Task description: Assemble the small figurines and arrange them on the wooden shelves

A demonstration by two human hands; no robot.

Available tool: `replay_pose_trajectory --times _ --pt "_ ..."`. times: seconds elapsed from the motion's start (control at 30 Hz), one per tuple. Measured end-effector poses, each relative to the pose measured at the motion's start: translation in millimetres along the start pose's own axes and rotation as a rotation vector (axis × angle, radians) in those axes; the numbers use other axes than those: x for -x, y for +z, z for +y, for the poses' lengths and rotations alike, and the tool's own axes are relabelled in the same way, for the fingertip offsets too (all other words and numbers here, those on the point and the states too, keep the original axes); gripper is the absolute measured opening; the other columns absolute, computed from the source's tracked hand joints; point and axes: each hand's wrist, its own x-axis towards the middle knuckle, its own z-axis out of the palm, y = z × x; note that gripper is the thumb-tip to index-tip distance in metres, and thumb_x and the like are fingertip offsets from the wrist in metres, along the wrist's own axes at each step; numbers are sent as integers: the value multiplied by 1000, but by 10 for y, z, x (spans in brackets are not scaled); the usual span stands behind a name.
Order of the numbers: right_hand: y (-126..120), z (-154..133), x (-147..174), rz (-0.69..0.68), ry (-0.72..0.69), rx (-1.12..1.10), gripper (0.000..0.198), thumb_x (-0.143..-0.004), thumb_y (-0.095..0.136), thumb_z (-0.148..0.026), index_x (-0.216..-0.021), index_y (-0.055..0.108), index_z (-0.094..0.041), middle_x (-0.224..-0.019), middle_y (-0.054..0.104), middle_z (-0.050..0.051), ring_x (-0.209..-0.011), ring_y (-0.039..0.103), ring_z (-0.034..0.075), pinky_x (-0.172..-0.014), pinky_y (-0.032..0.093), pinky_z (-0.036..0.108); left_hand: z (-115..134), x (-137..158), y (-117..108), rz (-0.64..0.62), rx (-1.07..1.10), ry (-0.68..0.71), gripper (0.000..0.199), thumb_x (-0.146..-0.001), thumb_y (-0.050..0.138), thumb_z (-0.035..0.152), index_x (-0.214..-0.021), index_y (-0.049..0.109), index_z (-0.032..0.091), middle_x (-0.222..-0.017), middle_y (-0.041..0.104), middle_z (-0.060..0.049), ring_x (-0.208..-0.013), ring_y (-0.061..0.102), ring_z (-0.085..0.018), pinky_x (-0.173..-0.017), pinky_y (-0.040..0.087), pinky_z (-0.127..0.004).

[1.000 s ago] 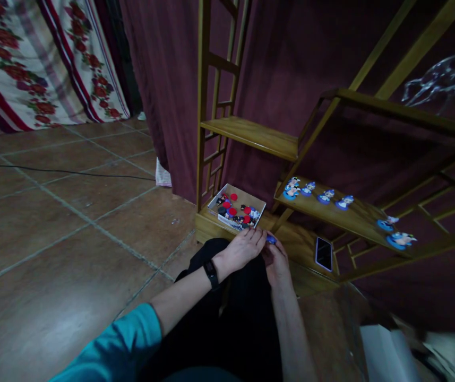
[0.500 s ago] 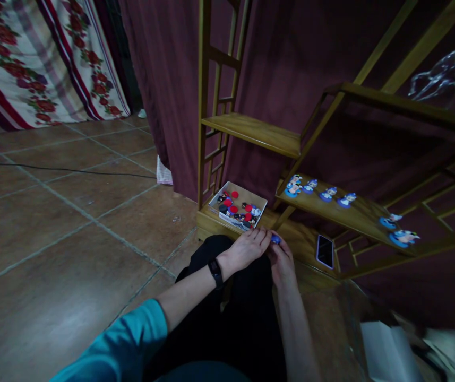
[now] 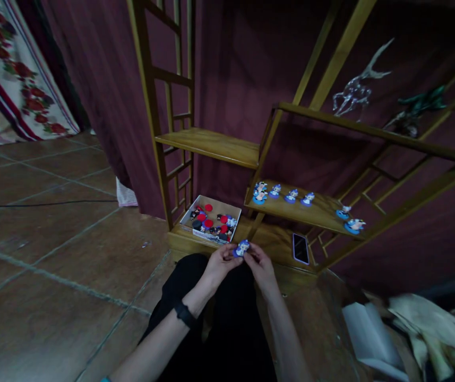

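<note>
Between my two hands, above my knees, is a small purple-and-white figurine (image 3: 242, 248) on a purple base. My left hand (image 3: 221, 264) pinches its base side, and the fingers of my right hand (image 3: 259, 265) close on its other side. Just beyond my left hand a shallow cardboard box (image 3: 232, 208) holds several figurines with red, black and purple bases, some tipped over. On the low shelf (image 3: 323, 213) stand several similar figurines, purple ones (image 3: 291, 196) in the middle and blue-based ones (image 3: 355, 225) toward both ends.
A phone (image 3: 301, 249) lies on the bottom board at right. Higher up, a clear glass deer (image 3: 352, 95) and a dark green ornament (image 3: 422, 106) stand on another shelf. Wooden uprights (image 3: 147, 106) frame the left. A white box (image 3: 372, 337) sits on the floor at lower right.
The view has swung right. My hands have shifted apart a little, and the figurine, mostly covered before, now shows upright between my fingertips.
</note>
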Motion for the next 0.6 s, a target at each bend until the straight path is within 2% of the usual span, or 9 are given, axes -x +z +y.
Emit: replay_pose_trajectory --times 0.17,0.37,0.47,0.6 --pt "-30 -9 -9 -31 8 36 32 -72 60 -33 -102 63 -21 -97 66 4 -87 59 19 -82 45 33 92 50 60 -45 225 -160 40 -61 74 16 -100 62 13 -97 68 -9 -87 62 -17 -88 43 -32" --pt "-86 -51 -44 -47 25 -25 29 -72 60 -37 -97 64 -22 -96 67 3 -88 59 19 -83 45 32 146 27 95 -22 267 -273 36 -62 73 14 -97 65 12 -96 68 -9 -88 62 -16 -89 43 -32" --pt "-98 -74 -50 -57 18 -54 31 -72 60 -37 -99 63 -22 -95 67 2 -90 59 19 -85 44 33 159 25 139 -8 213 -259 38 -60 75 15 -96 65 13 -91 69 -8 -85 62 -15 -87 44 -30" --pt "-88 -70 -56 -34 12 -102 33 -71 62 -35 -102 61 -23 -96 66 2 -90 59 19 -86 44 34 172 18 214 56 74 -133 36 -57 76 18 -91 65 14 -85 69 -6 -78 62 -13 -82 44 -27"
